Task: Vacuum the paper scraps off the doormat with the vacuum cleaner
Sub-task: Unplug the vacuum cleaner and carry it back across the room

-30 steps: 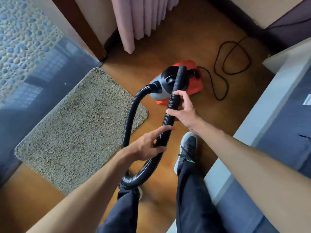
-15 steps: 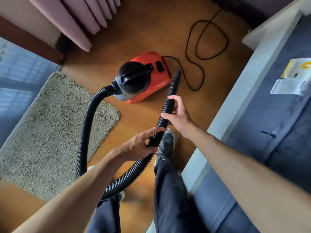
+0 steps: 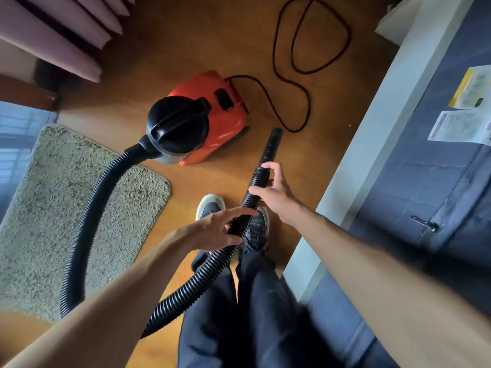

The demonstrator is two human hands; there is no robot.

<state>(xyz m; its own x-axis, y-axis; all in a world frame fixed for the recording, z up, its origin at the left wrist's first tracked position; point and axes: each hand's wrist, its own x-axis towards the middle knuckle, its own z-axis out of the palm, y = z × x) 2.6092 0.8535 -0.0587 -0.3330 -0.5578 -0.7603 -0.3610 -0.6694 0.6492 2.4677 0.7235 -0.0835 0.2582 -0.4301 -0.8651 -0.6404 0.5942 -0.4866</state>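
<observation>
Both left hand [image 3: 212, 232] and right hand [image 3: 275, 193] have fingers clamped round the vacuum cleaner hose [image 3: 196, 284].

red vacuum [image 3: 212, 120] with black top and ribbed black hose [image 3: 79, 235]; speckled beige-green mat [image 3: 53, 208]; amber wood floor [image 3: 186, 35]; mauve curtain [image 3: 53, 35]; papers [image 3: 470, 88], perhaps yellow-edged.

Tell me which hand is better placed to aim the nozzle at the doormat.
Probably right. The right hand grips the hose just behind the nozzle; the left hand holds it farther back.
</observation>
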